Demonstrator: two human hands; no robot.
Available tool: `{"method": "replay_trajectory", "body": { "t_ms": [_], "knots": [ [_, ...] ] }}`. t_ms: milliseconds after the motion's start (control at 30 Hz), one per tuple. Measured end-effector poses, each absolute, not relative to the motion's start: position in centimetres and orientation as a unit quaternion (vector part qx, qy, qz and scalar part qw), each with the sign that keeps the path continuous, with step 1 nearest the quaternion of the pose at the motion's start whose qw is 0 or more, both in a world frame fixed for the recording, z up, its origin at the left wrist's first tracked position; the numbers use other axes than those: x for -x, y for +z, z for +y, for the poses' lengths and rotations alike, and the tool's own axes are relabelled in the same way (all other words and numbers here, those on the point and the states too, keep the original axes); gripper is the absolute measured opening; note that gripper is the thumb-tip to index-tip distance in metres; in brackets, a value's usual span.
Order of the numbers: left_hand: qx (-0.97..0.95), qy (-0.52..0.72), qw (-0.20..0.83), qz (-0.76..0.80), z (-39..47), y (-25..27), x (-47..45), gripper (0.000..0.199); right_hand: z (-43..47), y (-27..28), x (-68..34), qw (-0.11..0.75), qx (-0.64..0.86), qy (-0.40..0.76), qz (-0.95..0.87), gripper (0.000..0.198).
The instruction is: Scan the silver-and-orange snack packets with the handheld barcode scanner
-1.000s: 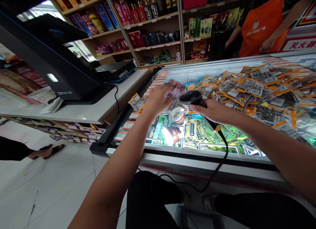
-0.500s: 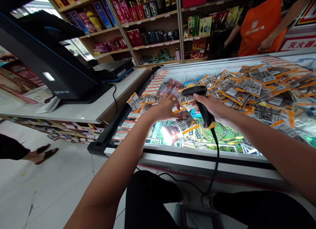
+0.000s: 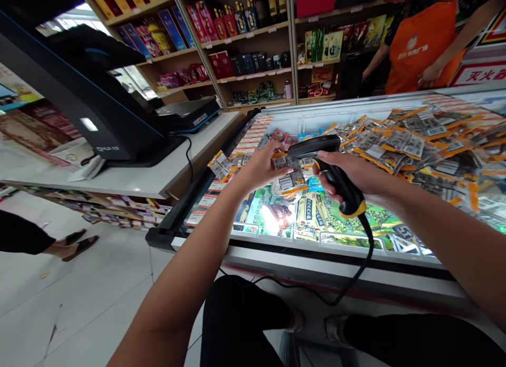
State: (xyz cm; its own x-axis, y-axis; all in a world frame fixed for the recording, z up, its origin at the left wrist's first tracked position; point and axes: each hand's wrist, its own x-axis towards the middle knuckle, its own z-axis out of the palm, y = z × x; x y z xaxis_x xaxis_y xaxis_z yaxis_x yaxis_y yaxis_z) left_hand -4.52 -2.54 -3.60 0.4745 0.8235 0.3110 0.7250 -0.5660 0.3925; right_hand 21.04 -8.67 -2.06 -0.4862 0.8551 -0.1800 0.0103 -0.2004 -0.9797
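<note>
My left hand (image 3: 259,166) holds a small snack packet (image 3: 288,178) with orange edges and a barcode label, lifted just above the glass lid of a chest freezer (image 3: 316,251). My right hand (image 3: 353,174) grips the handle of a black barcode scanner (image 3: 316,148) with a yellow band. The scanner's head points left at the packet, almost touching it. Its black cable (image 3: 356,277) hangs down over the freezer's front edge. Several more of the same packets (image 3: 415,140) lie spread over the lid to the right.
A white counter (image 3: 150,172) on the left carries a black till screen (image 3: 90,103) and a flat black device (image 3: 185,114). Shelves of boxed goods (image 3: 237,35) stand behind. A person in an orange apron (image 3: 422,40) stands at the back right. Another person's sandalled foot (image 3: 75,243) is at far left.
My left hand has picked a packet off the lid and raised it toward the scanner. My right hand has tilted the scanner's head toward the packet.
</note>
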Motion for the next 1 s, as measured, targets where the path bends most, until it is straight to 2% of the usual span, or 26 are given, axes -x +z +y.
{"method": "replay_trajectory", "body": {
  "t_ms": [367, 600, 667, 767, 833, 933, 1000],
  "knots": [
    [-0.849, 0.253, 0.069, 0.459, -2.7, -3.4, 4.3, 0.045, -8.9, -2.1, -20.8, 0.302, 0.382, 0.663, -0.569, 0.043],
    [-0.728, 0.388, 0.01, 0.565, 0.4, -4.1, 7.2, 0.032, -8.3, -1.9, -21.0, 0.38, 0.397, 0.666, -0.505, 0.044],
    [-0.689, 0.394, -0.025, 0.607, 1.3, -4.3, 8.6, 0.038, -7.9, -2.0, -21.3, 0.395, 0.402, 0.666, -0.489, 0.045],
    [-0.652, 0.38, -0.134, 0.642, 1.4, -4.1, 9.6, 0.059, -7.5, -2.3, -21.5, 0.405, 0.409, 0.664, -0.478, 0.045],
    [-0.673, 0.358, -0.18, 0.622, 0.5, -3.8, 8.9, 0.056, -7.4, -2.3, -21.5, 0.406, 0.411, 0.665, -0.474, 0.046],
    [-0.804, 0.26, -0.137, 0.516, -1.2, -3.7, 6.0, 0.037, -7.5, -2.3, -21.3, 0.398, 0.406, 0.677, -0.466, 0.044],
    [-0.889, 0.165, -0.076, 0.421, -2.0, -4.1, 3.8, 0.044, -7.5, -2.3, -21.3, 0.392, 0.404, 0.684, -0.464, 0.043]
  ]
}}
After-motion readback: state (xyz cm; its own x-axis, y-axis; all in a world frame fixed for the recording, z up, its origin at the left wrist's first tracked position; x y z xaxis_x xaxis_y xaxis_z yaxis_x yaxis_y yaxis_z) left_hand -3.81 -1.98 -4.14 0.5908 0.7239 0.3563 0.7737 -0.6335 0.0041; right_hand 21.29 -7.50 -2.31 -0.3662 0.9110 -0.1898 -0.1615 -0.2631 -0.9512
